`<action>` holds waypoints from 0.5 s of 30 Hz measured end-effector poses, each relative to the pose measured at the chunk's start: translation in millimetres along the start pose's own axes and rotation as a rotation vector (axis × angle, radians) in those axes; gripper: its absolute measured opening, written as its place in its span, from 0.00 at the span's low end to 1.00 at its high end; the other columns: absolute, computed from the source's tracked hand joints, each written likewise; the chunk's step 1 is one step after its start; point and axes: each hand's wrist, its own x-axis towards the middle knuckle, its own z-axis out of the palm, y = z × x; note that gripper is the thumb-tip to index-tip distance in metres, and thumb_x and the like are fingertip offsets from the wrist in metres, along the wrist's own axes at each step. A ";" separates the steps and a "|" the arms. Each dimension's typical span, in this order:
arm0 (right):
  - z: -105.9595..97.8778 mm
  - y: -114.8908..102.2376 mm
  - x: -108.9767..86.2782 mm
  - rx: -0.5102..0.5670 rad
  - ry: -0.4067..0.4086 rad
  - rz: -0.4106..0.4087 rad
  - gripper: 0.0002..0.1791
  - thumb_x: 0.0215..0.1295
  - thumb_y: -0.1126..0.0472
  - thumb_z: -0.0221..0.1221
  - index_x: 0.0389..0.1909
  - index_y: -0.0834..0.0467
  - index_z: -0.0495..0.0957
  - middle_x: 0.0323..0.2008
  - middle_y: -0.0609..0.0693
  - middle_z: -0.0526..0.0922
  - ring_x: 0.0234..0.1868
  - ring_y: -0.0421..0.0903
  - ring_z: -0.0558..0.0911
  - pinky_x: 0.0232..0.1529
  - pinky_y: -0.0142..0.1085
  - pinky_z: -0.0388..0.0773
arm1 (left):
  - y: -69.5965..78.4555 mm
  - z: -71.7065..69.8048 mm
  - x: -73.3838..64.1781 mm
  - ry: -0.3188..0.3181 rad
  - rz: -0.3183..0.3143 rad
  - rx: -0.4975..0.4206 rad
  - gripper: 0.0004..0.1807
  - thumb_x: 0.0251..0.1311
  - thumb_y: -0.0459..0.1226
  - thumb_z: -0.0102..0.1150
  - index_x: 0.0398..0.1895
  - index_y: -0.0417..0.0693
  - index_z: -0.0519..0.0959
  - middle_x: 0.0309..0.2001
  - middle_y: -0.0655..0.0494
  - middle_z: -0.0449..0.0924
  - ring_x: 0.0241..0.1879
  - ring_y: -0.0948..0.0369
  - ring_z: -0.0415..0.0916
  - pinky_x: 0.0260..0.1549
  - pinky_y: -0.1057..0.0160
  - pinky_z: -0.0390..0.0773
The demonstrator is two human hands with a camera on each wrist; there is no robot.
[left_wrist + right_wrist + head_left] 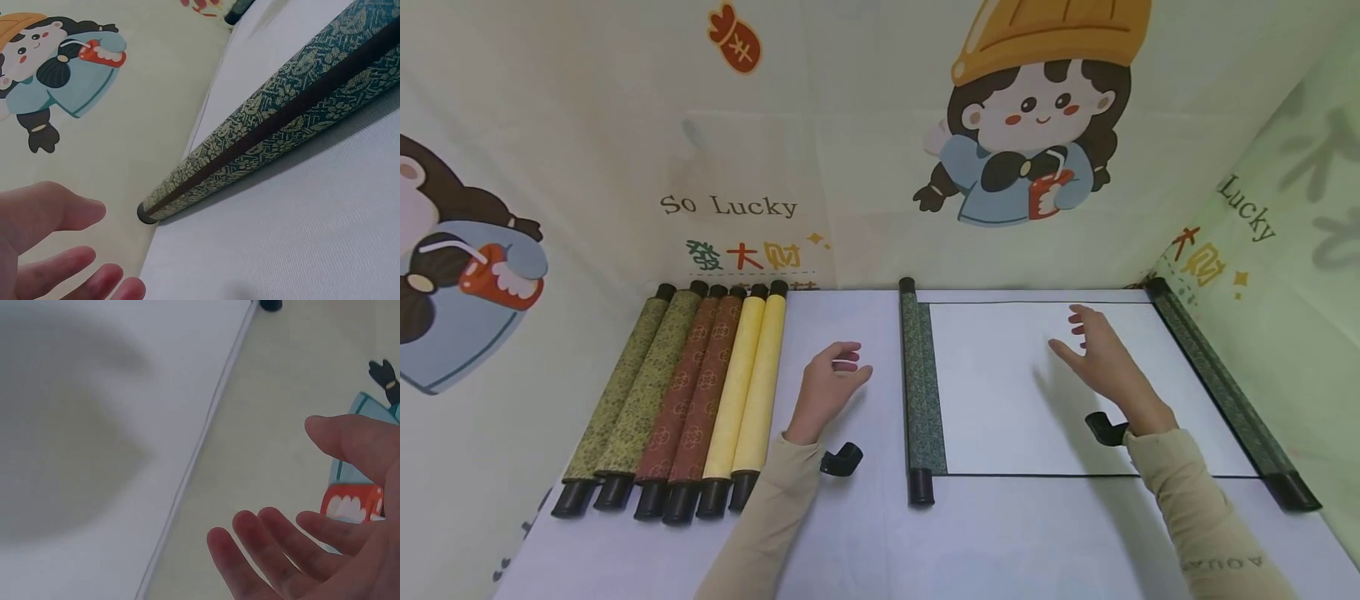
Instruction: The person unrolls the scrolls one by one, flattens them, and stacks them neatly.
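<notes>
Well to the left of the unrolled scroll (1000,408), a pale cloth wall (482,450) carries a cartoon figure (490,258) with a red drink. Nearer on that side of the unrolled scroll, six rolled scrolls lie side by side on the white tabletop (865,550): two olive ones (653,383), two red-brown ones (708,388) and two yellow ones (762,383), all black-capped.

Just left of the unrolled scroll, between it and the yellow ones, the left hand (827,387) hovers with its fingers loosely bent and its thumb apart from them.

The unrolled scroll itself spans the tabletop's right part, its white sheet flat between a green left roll (913,383) and a green right roll (1221,392). Behind it, the back wall (850,158) of printed cloth shows "So Lucky" lettering (728,206) and a figure in an orange hat (1045,142).

Above the white sheet of the unrolled scroll, the right hand (1097,354) hangs with fingers and thumb spread apart, its shadow falling on the sheet.

Just right of the unrolled scroll stands a greenish cloth wall (1300,325), also printed with lettering.
</notes>
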 end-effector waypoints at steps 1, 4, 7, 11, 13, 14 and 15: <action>2.9 -2.3 -1.0 0.006 -0.014 0.000 0.38 0.72 0.61 0.57 0.70 0.78 0.50 0.59 0.76 0.64 0.58 0.71 0.69 0.56 0.62 0.70 | 0.7 -1.8 -1.6 -0.005 0.003 -0.007 0.24 0.60 0.39 0.66 0.60 0.42 0.77 0.53 0.42 0.80 0.51 0.51 0.79 0.50 0.52 0.80; 11.1 -8.5 -3.7 0.033 -0.047 -0.002 0.38 0.71 0.61 0.57 0.70 0.77 0.49 0.60 0.76 0.63 0.59 0.70 0.69 0.58 0.62 0.69 | 1.6 -6.0 -4.7 -0.009 0.016 -0.008 0.23 0.61 0.39 0.66 0.59 0.43 0.78 0.54 0.42 0.80 0.51 0.51 0.79 0.51 0.53 0.80; 18.1 -13.2 -5.4 0.059 -0.053 -0.006 0.38 0.72 0.60 0.57 0.71 0.76 0.49 0.61 0.75 0.63 0.60 0.70 0.68 0.59 0.61 0.69 | 2.7 -10.0 -6.8 -0.004 0.017 -0.007 0.22 0.61 0.39 0.66 0.58 0.43 0.78 0.54 0.42 0.80 0.51 0.51 0.79 0.52 0.53 0.80; 25.3 -18.7 -6.8 0.094 -0.053 -0.013 0.38 0.73 0.59 0.56 0.71 0.75 0.50 0.62 0.74 0.63 0.60 0.68 0.69 0.60 0.60 0.69 | 0.2 -14.1 -9.0 0.007 0.017 0.025 0.23 0.61 0.38 0.65 0.59 0.41 0.77 0.54 0.41 0.80 0.52 0.51 0.79 0.53 0.53 0.79; 28.9 -22.4 -7.1 0.114 -0.062 -0.017 0.38 0.73 0.58 0.57 0.71 0.74 0.50 0.62 0.73 0.63 0.61 0.67 0.69 0.60 0.59 0.69 | -2.0 -17.0 -10.3 0.013 0.015 0.038 0.24 0.61 0.38 0.65 0.60 0.40 0.77 0.55 0.42 0.80 0.52 0.51 0.79 0.53 0.52 0.79; 30.8 -24.3 -7.0 0.124 -0.066 -0.020 0.38 0.72 0.58 0.57 0.71 0.74 0.50 0.62 0.73 0.63 0.61 0.67 0.69 0.60 0.59 0.69 | -3.4 -18.6 -10.8 0.017 0.014 0.044 0.24 0.61 0.37 0.65 0.60 0.40 0.76 0.56 0.42 0.79 0.52 0.51 0.78 0.54 0.52 0.79; 32.9 -26.1 -6.8 0.135 -0.068 -0.027 0.38 0.72 0.58 0.57 0.71 0.74 0.51 0.62 0.73 0.64 0.61 0.67 0.69 0.60 0.59 0.69 | -4.5 -20.2 -11.2 0.021 0.014 0.048 0.24 0.61 0.37 0.65 0.60 0.40 0.76 0.56 0.42 0.79 0.53 0.51 0.78 0.54 0.52 0.79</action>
